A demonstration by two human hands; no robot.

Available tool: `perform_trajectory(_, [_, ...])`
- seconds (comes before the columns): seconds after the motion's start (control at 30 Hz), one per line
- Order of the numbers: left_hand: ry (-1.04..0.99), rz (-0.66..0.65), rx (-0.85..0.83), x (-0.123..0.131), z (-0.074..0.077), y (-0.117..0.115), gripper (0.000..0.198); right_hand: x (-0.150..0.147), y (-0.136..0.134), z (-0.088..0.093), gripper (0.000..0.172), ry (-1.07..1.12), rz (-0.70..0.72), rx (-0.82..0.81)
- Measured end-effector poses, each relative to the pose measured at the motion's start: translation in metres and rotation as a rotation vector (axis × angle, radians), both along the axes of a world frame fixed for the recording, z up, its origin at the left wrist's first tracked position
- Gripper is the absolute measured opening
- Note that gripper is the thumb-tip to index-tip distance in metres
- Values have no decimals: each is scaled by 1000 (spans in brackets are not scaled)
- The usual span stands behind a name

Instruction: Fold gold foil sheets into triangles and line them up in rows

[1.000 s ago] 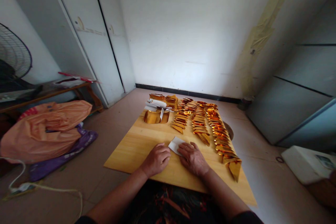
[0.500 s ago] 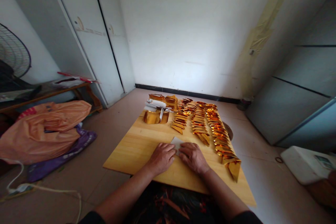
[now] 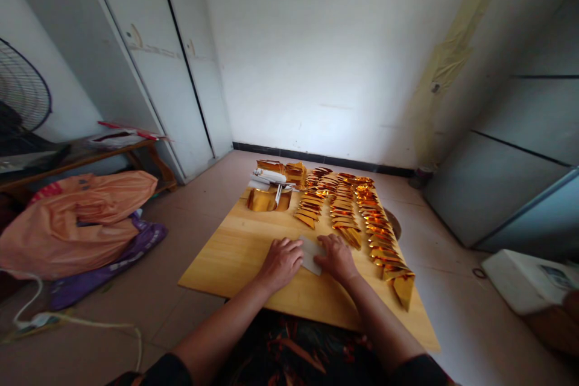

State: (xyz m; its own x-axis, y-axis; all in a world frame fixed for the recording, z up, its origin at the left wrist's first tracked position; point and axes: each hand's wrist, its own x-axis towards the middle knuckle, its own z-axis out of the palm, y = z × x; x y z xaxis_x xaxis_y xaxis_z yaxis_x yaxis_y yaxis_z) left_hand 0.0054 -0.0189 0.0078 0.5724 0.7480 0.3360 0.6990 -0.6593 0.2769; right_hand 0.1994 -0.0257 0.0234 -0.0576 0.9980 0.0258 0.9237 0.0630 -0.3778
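A small whitish sheet of paper lies on the wooden board between my two hands. My left hand has its fingers curled together, gripping the sheet's left edge. On the other side, my right hand grips the right edge, with the thumb on the paper and the fingers bent above it. Just beyond are rows of folded gold foil papers, overlapping one another. A curved gold foil sheet rests at the board's back left. The undersides of both hands are hidden.
The wooden board spans the space before my lap. White paper pieces and stacked gold papers sit at its far edge. An orange bag and a cable lie on the floor at left; a white box stands at right.
My hands have drawn slightly apart, the right one moving up and outward along the paper. More of the sheet shows between them now.
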Motion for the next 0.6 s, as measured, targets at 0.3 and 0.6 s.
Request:
perform_trajectory(0.3, [-28, -68, -83, 2, 14, 1, 46, 11, 14, -9, 35, 158, 26, -8])
perform_trajectory(0.6, [19, -82, -152, -1, 10, 8, 53, 30, 17, -10, 45, 352, 186, -28])
